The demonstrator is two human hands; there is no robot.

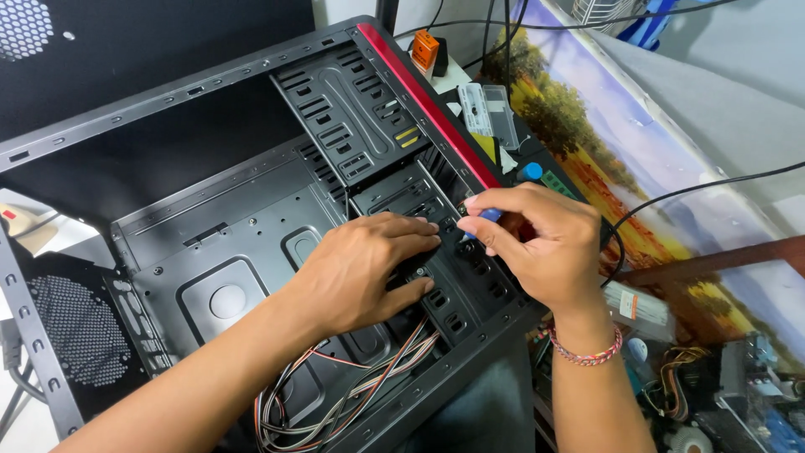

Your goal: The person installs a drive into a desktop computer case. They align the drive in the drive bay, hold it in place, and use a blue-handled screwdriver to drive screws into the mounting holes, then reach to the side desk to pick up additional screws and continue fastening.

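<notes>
left hand [365, 273] flat, holding nothing, bracing the drive cage [436, 252] mid-case – right hand [537, 243] gripping blue-handled screwdriver [489, 216] at cage's right wall – screw-driving step, next likely needs steady tip alignment.

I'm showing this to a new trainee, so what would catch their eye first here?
First, the open black computer case filling the left and centre, with both hands inside its drive bay. The right hand pinches a blue-handled screwdriver; the left hand lies flat beside it. Next, the multicoloured cable bundle at the case's near edge.
</notes>
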